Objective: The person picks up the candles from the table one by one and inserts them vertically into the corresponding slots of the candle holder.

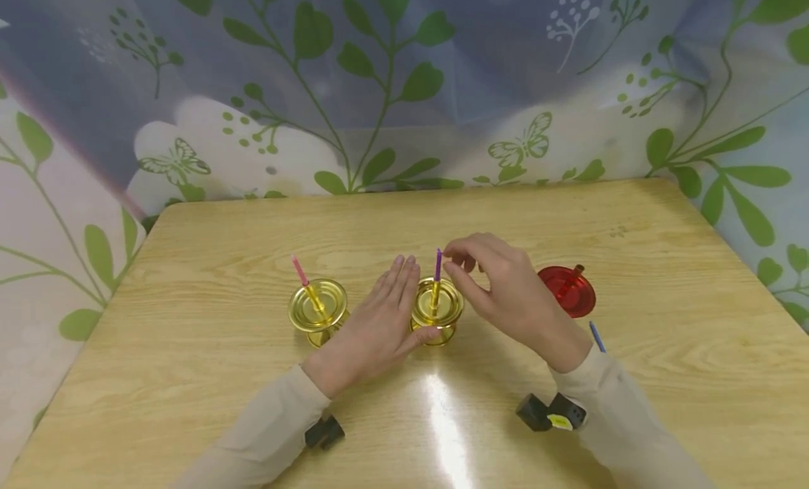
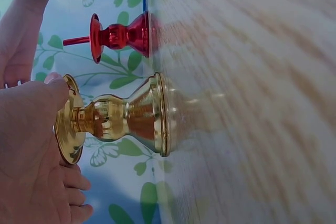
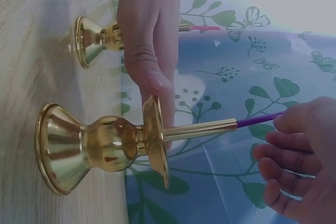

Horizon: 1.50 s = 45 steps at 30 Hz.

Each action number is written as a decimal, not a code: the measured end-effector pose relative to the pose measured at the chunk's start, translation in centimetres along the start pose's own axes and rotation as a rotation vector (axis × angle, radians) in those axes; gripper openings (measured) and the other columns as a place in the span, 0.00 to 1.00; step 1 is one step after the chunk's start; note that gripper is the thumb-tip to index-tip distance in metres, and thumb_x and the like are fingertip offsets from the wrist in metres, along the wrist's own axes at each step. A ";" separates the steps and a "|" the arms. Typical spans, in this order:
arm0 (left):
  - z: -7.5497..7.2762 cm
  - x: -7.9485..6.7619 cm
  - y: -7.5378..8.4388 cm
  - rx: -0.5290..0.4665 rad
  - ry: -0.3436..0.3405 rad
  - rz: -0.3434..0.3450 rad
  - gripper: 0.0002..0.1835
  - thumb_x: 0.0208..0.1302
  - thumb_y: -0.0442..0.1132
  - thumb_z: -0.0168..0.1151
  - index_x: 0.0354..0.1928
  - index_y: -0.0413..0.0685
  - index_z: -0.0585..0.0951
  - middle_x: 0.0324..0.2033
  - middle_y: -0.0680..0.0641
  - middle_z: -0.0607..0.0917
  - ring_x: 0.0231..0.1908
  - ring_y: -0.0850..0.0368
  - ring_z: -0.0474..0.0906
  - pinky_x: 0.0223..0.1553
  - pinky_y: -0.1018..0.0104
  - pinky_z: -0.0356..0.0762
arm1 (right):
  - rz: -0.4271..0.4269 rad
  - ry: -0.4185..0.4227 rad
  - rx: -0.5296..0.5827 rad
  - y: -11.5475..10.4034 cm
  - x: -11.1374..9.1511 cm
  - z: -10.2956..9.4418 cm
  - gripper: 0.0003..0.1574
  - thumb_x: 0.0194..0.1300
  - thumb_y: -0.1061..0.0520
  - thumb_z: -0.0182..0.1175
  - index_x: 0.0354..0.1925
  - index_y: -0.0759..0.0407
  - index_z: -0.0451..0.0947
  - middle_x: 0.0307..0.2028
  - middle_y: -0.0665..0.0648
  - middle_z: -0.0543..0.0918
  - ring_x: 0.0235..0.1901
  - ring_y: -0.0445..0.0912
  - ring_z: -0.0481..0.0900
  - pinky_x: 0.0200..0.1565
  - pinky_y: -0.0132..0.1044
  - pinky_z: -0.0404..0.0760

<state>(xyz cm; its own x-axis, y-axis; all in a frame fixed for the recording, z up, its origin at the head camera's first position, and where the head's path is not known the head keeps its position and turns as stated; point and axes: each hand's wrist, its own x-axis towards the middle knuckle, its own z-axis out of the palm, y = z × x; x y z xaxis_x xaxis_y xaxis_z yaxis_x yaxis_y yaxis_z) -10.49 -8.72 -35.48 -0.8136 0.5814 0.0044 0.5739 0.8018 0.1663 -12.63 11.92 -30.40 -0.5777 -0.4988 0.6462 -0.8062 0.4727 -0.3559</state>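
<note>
1. On the pale wooden table [image 1: 632, 376] I see three candle holders in a row, and both of my hands are at the middle one

2. That middle one, a shiny gold metal candle holder with a flared base and a round drip plate [image 1: 437, 310], stands upright with a thin purple candle [image 1: 437, 264] seated in its gold tube

3. My left hand [image 1: 379, 327] lies beside it with the fingers straight and together, released rather than clenched; the thumb presses against the rim of the drip plate, as the left wrist view shows

4. My right hand [image 1: 505, 292] is curled at the top of the purple candle, fingertips at its tip; from the right wrist view I cannot tell whether they actually pinch it or only touch it

5. Left of my left hand stands a second gold metal candle holder [image 1: 318, 310] carrying a tilted pink candle [image 1: 300, 270]

6. Behind my right hand sits a red metal candle holder [image 1: 567, 289], and a thin blue candle [image 1: 597, 336] lies on the table just beside my right sleeve
</note>
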 end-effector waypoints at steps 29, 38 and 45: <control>0.3 -0.3 -0.2 0.010 -0.003 -0.024 0.48 0.72 0.66 0.34 0.73 0.30 0.40 0.73 0.34 0.38 0.73 0.44 0.29 0.72 0.57 0.33 | 0.078 0.009 -0.191 1.0 -5.5 -5.2 0.18 0.74 0.50 0.51 0.37 0.64 0.77 0.33 0.55 0.80 0.30 0.43 0.77 0.29 0.32 0.79; 0.4 -0.4 0.1 0.013 0.030 -0.030 0.48 0.71 0.66 0.34 0.73 0.28 0.41 0.73 0.32 0.40 0.73 0.43 0.31 0.72 0.56 0.35 | 0.207 -0.016 -0.304 2.3 -9.2 -7.4 0.05 0.62 0.63 0.63 0.35 0.63 0.76 0.29 0.51 0.78 0.30 0.43 0.74 0.33 0.26 0.73; 0.3 -0.3 0.3 0.014 0.029 -0.035 0.49 0.71 0.66 0.36 0.72 0.28 0.41 0.72 0.32 0.40 0.73 0.42 0.32 0.72 0.56 0.35 | 0.215 0.039 -0.324 3.1 -11.7 -8.4 0.12 0.69 0.56 0.57 0.33 0.63 0.77 0.27 0.49 0.77 0.28 0.42 0.70 0.30 0.25 0.69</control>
<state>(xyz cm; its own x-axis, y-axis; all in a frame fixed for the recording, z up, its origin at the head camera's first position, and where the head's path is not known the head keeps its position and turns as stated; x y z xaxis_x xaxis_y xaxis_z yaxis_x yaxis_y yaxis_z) -10.06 -8.66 -35.73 -0.8352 0.5493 0.0274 0.5465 0.8233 0.1531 -7.26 25.36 -33.39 -0.7191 -0.3382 0.6070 -0.5813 0.7715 -0.2587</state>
